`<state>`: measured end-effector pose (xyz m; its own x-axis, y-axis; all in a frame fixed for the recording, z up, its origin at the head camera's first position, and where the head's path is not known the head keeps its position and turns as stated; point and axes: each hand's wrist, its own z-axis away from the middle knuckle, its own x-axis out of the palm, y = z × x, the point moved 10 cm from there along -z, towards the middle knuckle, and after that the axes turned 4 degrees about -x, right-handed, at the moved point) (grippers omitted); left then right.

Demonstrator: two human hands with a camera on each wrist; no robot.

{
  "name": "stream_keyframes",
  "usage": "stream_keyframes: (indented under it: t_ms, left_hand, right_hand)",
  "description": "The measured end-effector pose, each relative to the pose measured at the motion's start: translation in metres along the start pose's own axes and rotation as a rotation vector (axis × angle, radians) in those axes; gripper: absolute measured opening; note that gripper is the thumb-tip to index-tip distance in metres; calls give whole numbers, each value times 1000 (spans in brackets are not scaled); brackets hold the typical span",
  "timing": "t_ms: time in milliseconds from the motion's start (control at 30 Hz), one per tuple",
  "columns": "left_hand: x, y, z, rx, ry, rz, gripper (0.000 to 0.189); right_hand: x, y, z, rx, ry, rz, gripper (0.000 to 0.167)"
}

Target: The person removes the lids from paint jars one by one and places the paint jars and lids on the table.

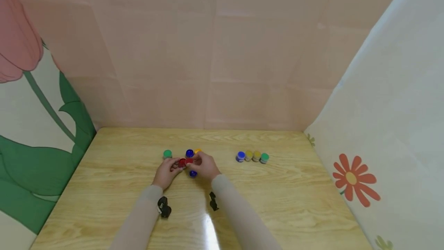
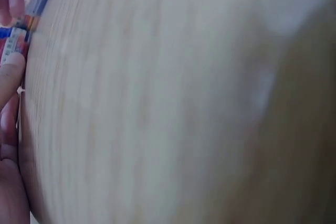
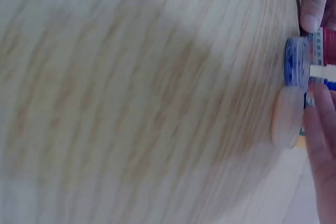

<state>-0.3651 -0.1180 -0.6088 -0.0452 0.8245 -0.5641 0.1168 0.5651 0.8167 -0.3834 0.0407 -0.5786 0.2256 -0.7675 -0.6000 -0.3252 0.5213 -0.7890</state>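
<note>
My left hand [image 1: 165,173] grips a small red paint jar [image 1: 182,163] by its side, above the wooden table. Close against it, my right hand [image 1: 206,167] pinches a red lid [image 1: 189,161] between thumb and fingers. Whether lid and jar touch is hard to tell. Just beyond the hands stand a dark blue jar [image 1: 189,152] and a yellow-orange piece [image 1: 197,151], partly hidden by the right hand. A small blue round piece [image 1: 193,173] lies between the wrists. In the right wrist view, a clear-blue disc [image 3: 297,62] and a pale orange disc [image 3: 287,118] are beside the fingers.
A green-topped jar [image 1: 167,153] stands left of the hands. To the right a short row holds a blue jar [image 1: 241,156], two yellow-topped jars [image 1: 256,156] and another green-topped jar [image 1: 264,158]. Cloth walls border the table [image 1: 295,203] at its back and sides.
</note>
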Motion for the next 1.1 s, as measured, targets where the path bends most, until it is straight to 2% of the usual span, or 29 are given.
stream_keyframes:
  t_ms: [67, 200, 500, 667, 800, 933, 1100]
  left_hand:
    - [0, 0, 1, 1, 26, -10, 41]
    - [1, 1, 2, -27, 67, -39, 41]
    - [-1, 5, -1, -123, 135, -62, 42]
    - [0, 2, -2, -196, 148, -104, 43]
    - [0, 3, -3, -226, 137, -146, 44]
    - [2, 4, -7, -235, 118, -219, 45]
    - [3, 5, -10, -245, 102, -265, 47]
  right_hand:
    - [-4, 3, 4, 24, 21, -45, 24]
    - [-8, 3, 7, 9, 38, -79, 25]
    - [-5, -8, 11, -63, 14, -13, 23]
    - [-2, -15, 13, -98, 11, 39, 21]
    - [2, -18, 12, -115, -9, 86, 19]
    - [3, -29, 9, -205, -20, 145, 16]
    - [7, -47, 8, -371, -36, 232, 14]
